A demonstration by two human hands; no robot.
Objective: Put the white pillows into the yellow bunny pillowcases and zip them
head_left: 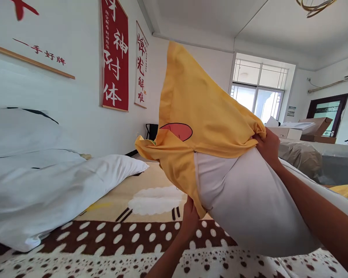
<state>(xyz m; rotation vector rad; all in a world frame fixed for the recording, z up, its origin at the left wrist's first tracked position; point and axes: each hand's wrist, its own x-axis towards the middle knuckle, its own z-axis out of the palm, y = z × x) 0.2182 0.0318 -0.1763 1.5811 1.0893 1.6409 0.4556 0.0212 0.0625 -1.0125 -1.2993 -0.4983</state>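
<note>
A yellow pillowcase (208, 100) with a pink printed patch is partly over one end of a white pillow (249, 208). My right hand (268, 144) is closed on the upper right part of the pillowcase, its fingers partly hidden by bunched cloth. Lower down, my left hand (190, 214) grips the case's bottom edge near its opening. The far end of the case stands up loose, and the pillow's near end sticks out bare, tilted above the bed.
Beneath is a bed with a patterned blanket (98, 237). White pillows (60, 185) lie at the left by the wall. Plastic-covered furniture (336, 162) with boxes (313, 129) stands at the right. Scrolls (116, 58) hang on the wall.
</note>
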